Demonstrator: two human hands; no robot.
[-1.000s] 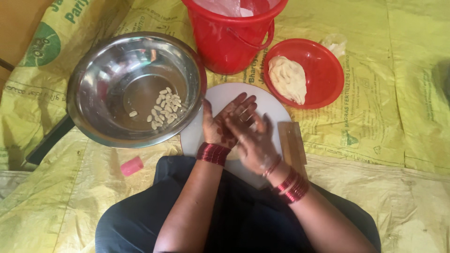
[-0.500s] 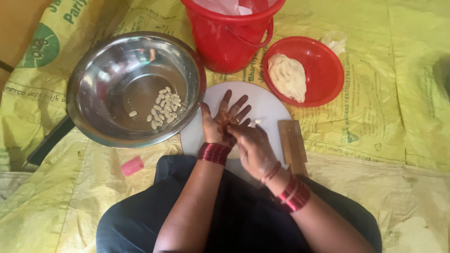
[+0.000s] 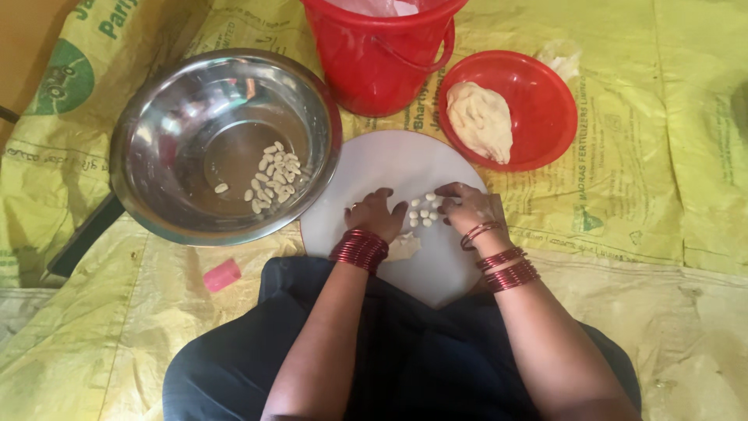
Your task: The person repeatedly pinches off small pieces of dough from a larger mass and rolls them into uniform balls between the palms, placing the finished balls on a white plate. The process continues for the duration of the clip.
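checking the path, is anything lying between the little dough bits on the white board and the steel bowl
Nothing visible does. The dough bits lie between the left hand and right hand on the white board, whose bare surface runs to the steel bowl rim.

The floor is covered by yellow printed sacks (image 3: 639, 140), spread flat and overlapped. On them are set a steel bowl (image 3: 167, 117), a red bucket (image 3: 374, 62) and a red plastic bowl (image 3: 545, 101), the bucket standing between the two bowls. A round white board (image 3: 374, 168) is laid just below them, touching the steel bowl's rim. A small pink piece (image 3: 222, 274) is seen lying beside the board, on the sacks.
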